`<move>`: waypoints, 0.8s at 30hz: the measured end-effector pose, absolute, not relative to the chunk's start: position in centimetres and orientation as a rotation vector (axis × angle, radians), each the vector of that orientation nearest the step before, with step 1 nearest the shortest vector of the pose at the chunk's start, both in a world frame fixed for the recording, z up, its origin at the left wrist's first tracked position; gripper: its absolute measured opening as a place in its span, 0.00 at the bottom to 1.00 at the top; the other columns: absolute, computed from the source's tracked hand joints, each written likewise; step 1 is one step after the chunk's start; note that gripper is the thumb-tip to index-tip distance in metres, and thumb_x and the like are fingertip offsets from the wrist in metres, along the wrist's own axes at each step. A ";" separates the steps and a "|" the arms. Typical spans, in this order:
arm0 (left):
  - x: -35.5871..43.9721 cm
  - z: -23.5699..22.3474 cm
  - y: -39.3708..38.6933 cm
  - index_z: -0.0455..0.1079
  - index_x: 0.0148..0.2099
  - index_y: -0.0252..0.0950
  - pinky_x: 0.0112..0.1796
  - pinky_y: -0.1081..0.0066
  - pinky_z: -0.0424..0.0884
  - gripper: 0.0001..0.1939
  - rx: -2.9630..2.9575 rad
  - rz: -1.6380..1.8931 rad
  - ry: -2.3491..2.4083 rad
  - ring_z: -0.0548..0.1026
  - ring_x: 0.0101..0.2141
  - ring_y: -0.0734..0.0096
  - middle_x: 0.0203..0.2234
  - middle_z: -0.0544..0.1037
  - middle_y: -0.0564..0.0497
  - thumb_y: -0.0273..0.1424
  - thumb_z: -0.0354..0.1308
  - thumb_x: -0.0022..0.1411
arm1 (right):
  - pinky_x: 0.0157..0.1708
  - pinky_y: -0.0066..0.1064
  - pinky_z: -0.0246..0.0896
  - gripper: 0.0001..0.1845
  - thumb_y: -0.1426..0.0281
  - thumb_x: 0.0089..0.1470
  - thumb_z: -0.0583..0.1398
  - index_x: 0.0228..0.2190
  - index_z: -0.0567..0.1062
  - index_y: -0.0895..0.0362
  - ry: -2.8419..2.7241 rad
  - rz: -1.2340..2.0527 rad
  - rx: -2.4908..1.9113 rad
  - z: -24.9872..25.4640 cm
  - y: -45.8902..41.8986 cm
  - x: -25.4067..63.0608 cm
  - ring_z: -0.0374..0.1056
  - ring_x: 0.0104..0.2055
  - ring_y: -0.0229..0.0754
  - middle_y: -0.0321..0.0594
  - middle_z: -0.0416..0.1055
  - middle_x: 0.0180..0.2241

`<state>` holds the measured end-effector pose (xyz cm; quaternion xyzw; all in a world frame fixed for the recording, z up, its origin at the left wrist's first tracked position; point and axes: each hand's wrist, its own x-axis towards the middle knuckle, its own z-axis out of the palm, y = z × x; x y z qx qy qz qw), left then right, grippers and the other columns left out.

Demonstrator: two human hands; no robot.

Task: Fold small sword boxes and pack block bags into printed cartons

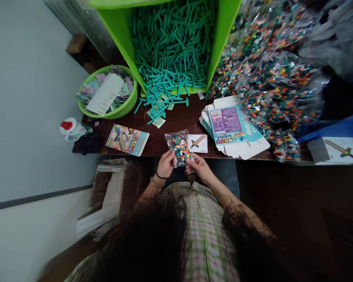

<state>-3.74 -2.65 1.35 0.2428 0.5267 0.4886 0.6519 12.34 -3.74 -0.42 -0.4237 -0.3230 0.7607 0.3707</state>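
Between my two hands is a clear plastic bag of small coloured building bricks [180, 147], mostly orange, teal, white and black. My left hand [166, 163] pinches its left side, and my right hand [200, 167] grips its lower right corner. The bag is at the table's front edge. Just behind its right side lies a white instruction leaflet [198, 143] with a picture of a pixel sword. A printed toy box [127, 140] rests on the table to the left. Flattened blue and white cartons [233, 127] are stacked to the right.
A green crate [117, 37] tipped toward me spills teal hammer-shaped sticks [170, 51]. A green basin [126, 107] of small packets stands at left, near a red-lidded bottle [69, 126]. Bagged bricks [282, 78] are heaped at right, with a leaflet stack [335, 150] at the edge.
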 end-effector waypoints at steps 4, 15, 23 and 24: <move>-4.3 1.4 -2.4 0.65 0.24 0.38 0.20 0.74 0.53 0.25 0.710 1.096 1.271 0.58 0.14 0.79 0.10 0.64 0.57 0.50 0.68 0.58 | 0.20 0.26 0.61 0.32 0.42 0.38 0.73 0.30 0.69 0.52 -0.889 1.919 -1.118 -0.2 -3.3 12.2 0.63 0.17 0.34 0.27 0.69 0.18; -8.8 0.8 2.8 0.77 0.42 0.38 0.30 0.72 0.60 0.10 1.172 0.942 1.878 0.69 0.23 0.67 0.14 0.67 0.58 0.31 0.67 0.56 | 0.26 0.30 0.60 0.21 0.49 0.50 0.67 0.36 0.76 0.53 -1.147 1.554 -1.300 -1.1 -3.6 14.2 0.63 0.23 0.37 0.29 0.67 0.20; -9.8 0.2 1.1 0.76 0.55 0.32 0.41 0.66 0.69 0.21 1.729 0.863 2.045 0.77 0.34 0.61 0.33 0.81 0.45 0.37 0.55 0.66 | 0.30 0.32 0.62 0.20 0.50 0.53 0.65 0.36 0.78 0.52 -1.196 1.391 -1.355 0.5 -2.9 18.2 0.65 0.27 0.39 0.32 0.69 0.24; -9.8 0.2 0.9 0.77 0.53 0.32 0.41 0.65 0.70 0.21 1.732 0.890 2.027 0.77 0.34 0.61 0.33 0.81 0.45 0.38 0.54 0.66 | 0.31 0.32 0.62 0.19 0.50 0.53 0.65 0.37 0.78 0.52 -1.220 1.365 -1.363 0.9 -2.6 18.7 0.65 0.28 0.40 0.32 0.70 0.25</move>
